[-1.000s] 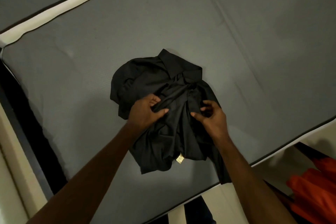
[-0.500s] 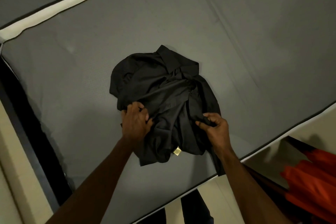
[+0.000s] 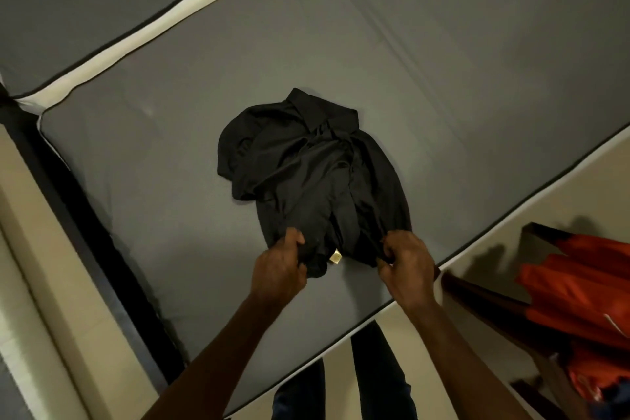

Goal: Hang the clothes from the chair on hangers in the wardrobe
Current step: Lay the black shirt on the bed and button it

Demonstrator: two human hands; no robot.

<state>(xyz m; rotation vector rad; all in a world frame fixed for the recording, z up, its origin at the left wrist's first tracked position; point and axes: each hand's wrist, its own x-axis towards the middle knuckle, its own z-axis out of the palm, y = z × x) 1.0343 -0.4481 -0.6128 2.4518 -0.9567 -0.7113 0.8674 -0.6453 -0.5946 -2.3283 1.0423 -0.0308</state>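
Two hands are at work low in the centre of the frame, each pinching the near edge of a crumpled black collared shirt (image 3: 306,174). The left hand (image 3: 278,269) has its fingers curled round a fold at the shirt's lower left corner. The right hand (image 3: 407,266) pinches the fabric at the lower right corner, thumb and fingers closed on the cloth. Between the two hands a small gold label (image 3: 335,256) shows at the hem.

The shirt lies bunched in the middle of a grey mattress (image 3: 460,78), its collar pointing toward the top of the frame and its body gathered in deep creases. White piping edges the mattress along the upper left and the lower right of the frame.

At the right edge, orange-red clothing (image 3: 576,286) is draped over a dark wooden chair (image 3: 491,307). That looks like garments waiting their turn.

No hanger and no wardrobe are in view. Judging from this, the task is at an early stage for this shirt: it has been taken off the chair and laid on the bed, and it appears about to be spread or lifted by the hem. It has yet to be straightened, put on a hanger and carried to the wardrobe, and the orange-red items remain to be handled.
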